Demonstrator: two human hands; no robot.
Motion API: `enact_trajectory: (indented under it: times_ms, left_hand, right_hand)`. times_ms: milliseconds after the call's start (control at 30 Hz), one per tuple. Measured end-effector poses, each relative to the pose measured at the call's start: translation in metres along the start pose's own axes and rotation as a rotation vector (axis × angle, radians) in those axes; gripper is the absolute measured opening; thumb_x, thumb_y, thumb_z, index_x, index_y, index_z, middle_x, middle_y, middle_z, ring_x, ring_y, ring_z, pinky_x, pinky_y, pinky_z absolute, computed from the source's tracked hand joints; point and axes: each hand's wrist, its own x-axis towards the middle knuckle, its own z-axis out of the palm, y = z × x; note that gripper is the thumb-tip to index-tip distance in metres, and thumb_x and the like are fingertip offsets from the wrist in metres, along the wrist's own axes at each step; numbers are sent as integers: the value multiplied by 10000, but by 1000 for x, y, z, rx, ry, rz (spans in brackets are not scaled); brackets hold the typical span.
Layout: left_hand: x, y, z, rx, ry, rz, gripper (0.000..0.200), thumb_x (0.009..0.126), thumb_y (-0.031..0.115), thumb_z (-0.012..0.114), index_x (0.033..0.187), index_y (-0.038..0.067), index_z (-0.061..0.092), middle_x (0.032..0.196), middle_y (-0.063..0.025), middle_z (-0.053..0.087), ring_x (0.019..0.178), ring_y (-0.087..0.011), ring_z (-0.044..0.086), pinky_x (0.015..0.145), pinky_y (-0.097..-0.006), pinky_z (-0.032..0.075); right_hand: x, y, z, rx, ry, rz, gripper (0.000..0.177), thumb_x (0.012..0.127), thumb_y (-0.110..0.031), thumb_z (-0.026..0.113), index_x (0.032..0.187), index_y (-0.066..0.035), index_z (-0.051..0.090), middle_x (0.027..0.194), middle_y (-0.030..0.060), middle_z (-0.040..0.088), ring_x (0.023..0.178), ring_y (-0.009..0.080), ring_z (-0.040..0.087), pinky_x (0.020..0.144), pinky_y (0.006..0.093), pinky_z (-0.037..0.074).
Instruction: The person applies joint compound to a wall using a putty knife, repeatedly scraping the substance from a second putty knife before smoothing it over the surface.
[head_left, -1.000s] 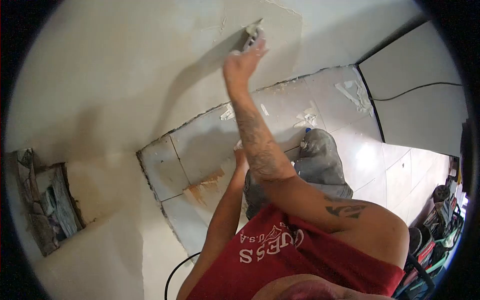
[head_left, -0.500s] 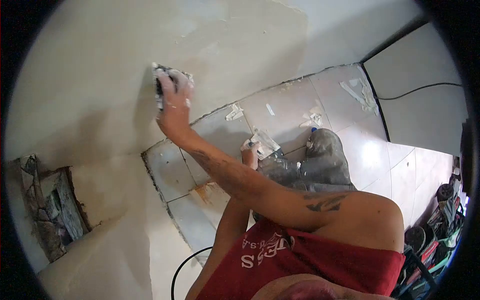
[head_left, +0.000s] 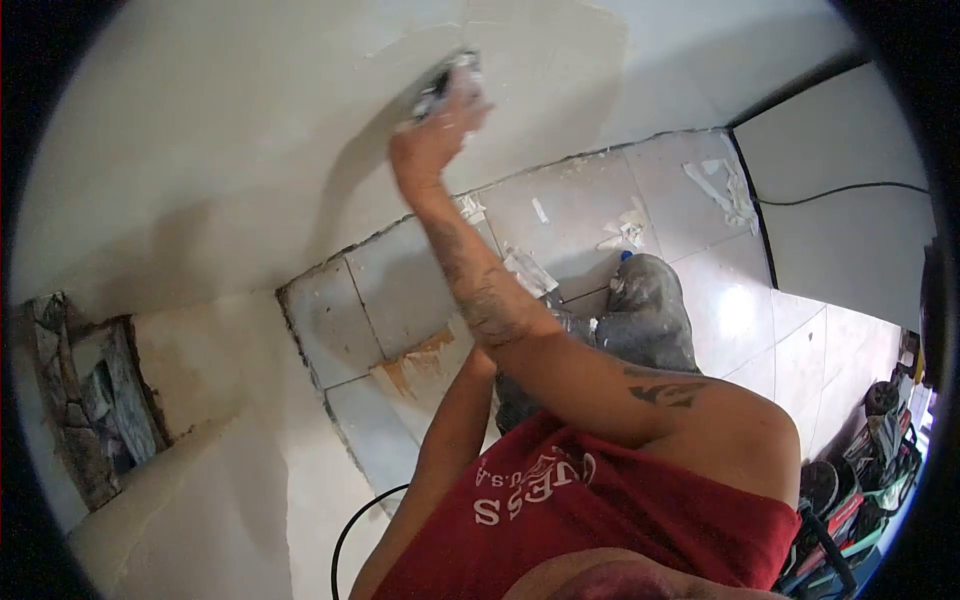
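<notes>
At 12 o'clock, scraper (head_left: 432,93) is clamped in R hand (head_left: 447,117) by wall (head_left: 250,130); L hand is hidden by R forearm (head_left: 478,280), grip can't be told.

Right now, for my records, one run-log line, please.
Right hand: grips dark, white-smeared hand tool at smooth beige wall | Left hand: hidden behind right forearm

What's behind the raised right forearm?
Partly visible past the right forearm: a pale flat plate on one side, the left forearm on the other, floor tiles around. The left hand is covered, so its grip can't be seen.
</notes>
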Motion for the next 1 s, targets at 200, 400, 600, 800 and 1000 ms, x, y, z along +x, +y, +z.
enact_trajectory:
  times_ms: [200,400,600,800,1000]
  left_hand:
    - [-10,10,6,120,119,125,237,723,106,597,899,-34,523,811,-106,580,694,-172,525,633,-297,418]
    - [-12,19,11,53,85,107,261,738,105,596,943,-34,516,839,-106,591,713,-159,533,620,-281,422]
    - [27,-40,-6,-45,-44,11,337,747,108,593,1026,-44,479,829,-81,558,729,-157,530,636,-281,437]
    - [25,-45,0,-209,12,16,291,757,118,579,1004,-14,497,827,-91,555,718,-179,546,624,-289,448]
    - [3,-9,-5,-191,-107,-62,252,751,84,582,977,-7,515,908,-101,564,771,-175,545,666,-303,443]
  right_hand:
    - [-74,-47,2,86,-244,-218,633,622,77,486,1231,-49,368,1170,233,345,1106,397,330,997,488,190]
    - [-64,22,-57,234,-228,-117,558,676,73,453,1222,22,353,1189,221,370,1077,356,398,930,419,320]
    - [75,137,-88,299,205,160,593,613,85,357,1205,72,336,1151,220,398,1071,324,401,950,345,292]
    - [93,119,-66,95,191,200,647,614,46,399,1250,48,282,1232,242,303,1147,366,302,998,393,210]
    - [31,32,-35,0,82,167,740,572,36,450,1282,21,240,1208,263,314,1164,408,270,1004,465,185]
